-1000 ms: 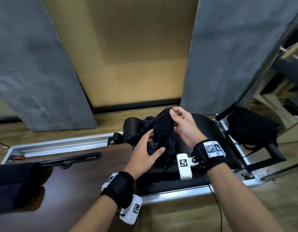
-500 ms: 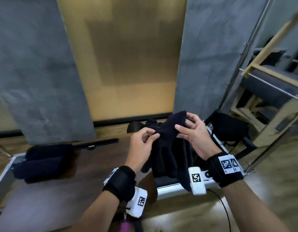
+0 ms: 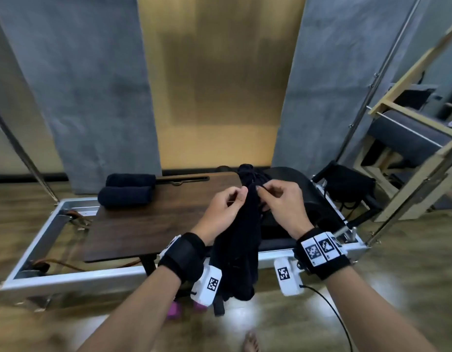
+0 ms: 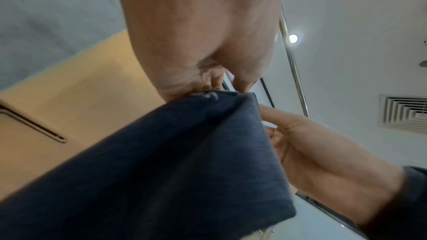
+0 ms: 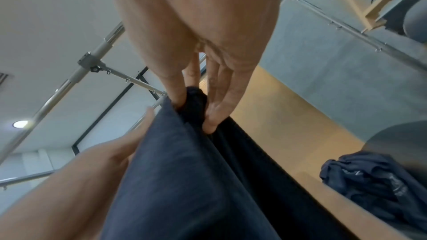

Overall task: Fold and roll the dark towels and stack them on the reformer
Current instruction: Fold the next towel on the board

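Towel [image 3: 241, 240] pinched at top edge by both hands, hanging above reformer [image 3: 75, 276].
Left hand [image 3: 221, 212] and right hand [image 3: 285, 208] fingers [image 5: 216, 116] clamped on towel; two rolled towels [image 3: 127, 190] at reformer's far left.

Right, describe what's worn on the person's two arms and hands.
The left hand and right hand are bare, with no gloves, and both forearms are uncovered. Each wrist carries a wide black strap with a white camera unit bearing a black-and-white square marker. The right strap also shows white marker tags on top, and a thin black cable trails from its unit.
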`<state>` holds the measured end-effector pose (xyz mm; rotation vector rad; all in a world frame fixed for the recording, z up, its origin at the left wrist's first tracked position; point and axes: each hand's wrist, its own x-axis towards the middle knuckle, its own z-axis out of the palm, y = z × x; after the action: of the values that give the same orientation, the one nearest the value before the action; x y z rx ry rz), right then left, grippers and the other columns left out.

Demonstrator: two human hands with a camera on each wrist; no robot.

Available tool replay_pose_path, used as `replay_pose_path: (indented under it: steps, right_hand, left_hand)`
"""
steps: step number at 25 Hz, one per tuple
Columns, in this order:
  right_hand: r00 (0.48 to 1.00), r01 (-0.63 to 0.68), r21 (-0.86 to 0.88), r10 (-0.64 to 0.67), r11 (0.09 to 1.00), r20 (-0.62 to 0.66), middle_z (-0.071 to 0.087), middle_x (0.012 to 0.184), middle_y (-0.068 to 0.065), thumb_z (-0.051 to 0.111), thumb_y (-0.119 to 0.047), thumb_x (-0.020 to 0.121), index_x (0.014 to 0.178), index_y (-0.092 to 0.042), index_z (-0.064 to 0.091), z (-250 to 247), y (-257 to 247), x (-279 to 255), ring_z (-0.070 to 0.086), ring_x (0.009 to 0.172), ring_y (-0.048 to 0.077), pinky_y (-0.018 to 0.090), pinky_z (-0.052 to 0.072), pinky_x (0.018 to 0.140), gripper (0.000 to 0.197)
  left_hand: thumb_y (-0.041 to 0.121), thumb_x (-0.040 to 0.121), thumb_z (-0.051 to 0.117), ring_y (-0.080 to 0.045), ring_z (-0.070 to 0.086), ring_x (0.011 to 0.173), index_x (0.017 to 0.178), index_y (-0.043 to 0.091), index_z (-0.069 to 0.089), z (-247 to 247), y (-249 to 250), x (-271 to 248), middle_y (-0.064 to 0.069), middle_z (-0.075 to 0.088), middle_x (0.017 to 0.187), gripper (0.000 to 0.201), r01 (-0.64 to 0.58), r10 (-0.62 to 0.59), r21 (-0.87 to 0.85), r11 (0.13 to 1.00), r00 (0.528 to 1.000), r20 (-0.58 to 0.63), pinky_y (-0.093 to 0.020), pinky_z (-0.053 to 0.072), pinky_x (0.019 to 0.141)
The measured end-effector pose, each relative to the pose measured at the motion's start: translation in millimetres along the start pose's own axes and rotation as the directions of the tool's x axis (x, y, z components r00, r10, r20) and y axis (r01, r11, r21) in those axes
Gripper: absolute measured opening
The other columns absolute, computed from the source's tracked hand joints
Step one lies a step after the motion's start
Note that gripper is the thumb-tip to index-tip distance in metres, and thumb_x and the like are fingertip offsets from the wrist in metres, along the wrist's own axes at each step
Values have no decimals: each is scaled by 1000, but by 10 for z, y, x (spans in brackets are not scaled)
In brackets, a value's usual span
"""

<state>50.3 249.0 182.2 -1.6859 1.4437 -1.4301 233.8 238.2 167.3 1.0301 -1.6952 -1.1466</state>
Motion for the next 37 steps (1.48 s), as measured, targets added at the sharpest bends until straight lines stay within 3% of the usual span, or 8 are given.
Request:
replay_pose_path:
  steps: [5,9,15,19,23,25,29,37]
  right_hand:
    - [987,-117,-34,112,993,-118,43,54,-1,69,-36,94,61,-8,46,219,-223,68,41,55,12,34,39,57,48]
    - [951,-305,423,291,853,100,76,88,4,74,-19,97,111,-13,66,290,-385,17,71,78,18,34,58,67,18]
    - [827,-118,298,-73,947,558,57,149,-7,87,-6,83,151,-27,50,574,-466,-400,51,142,11,34,43,117,80]
    - [957,66,195,-117,979,264,71,126,4,77,11,83,132,-13,63,701,-537,-414,69,116,17,40,58,101,56]
    - [996,12,293,-37,956,80,66,67,15,77,-11,94,95,-11,63,616,-636,-286,60,43,34,32,47,42,14]
    - [996,26,245,-45,969,72,62,65,19,80,-27,92,88,-12,63,603,-665,-252,52,36,32,29,39,38,24]
    - [999,-26,277,36,960,-29,64,74,28,86,-43,84,89,-7,66,544,-689,-209,49,49,24,32,40,43,42]
    - [990,-126,304,99,944,104,68,70,8,90,-13,79,99,4,66,134,-545,-269,53,47,19,25,45,45,35]
  left_hand:
    - [42,72,97,-3,54,132,143,52,32,-238,-174,-527,15,51,140,96,65,-69,46,997,992,105,-26,48,109]
    - [15,90,82,-14,70,107,105,38,69,-552,-165,-552,9,74,108,30,-90,94,31,995,982,-162,-38,54,98]
    - [9,103,65,-13,76,102,105,23,77,-690,-45,-500,5,81,101,18,-100,100,18,995,946,-309,-38,59,97]
    - [29,110,55,-17,71,98,104,19,70,-775,27,-598,2,77,99,19,-48,54,27,998,951,-305,-49,55,95]
    - [91,70,69,-17,69,106,130,48,33,-871,-64,-842,10,67,120,82,112,-58,367,924,986,-156,-48,54,95]
    - [75,72,81,-21,70,100,134,45,22,-868,-136,-942,7,60,123,92,33,33,582,813,994,-102,-45,57,84]
    - [36,87,85,-10,60,102,113,31,50,-1008,-251,-1009,12,47,116,44,-139,204,460,877,974,-95,-42,57,90]
    - [7,110,50,-16,70,101,111,18,67,-1296,-376,-1117,1,73,103,21,-52,111,254,966,968,-225,-49,57,92]
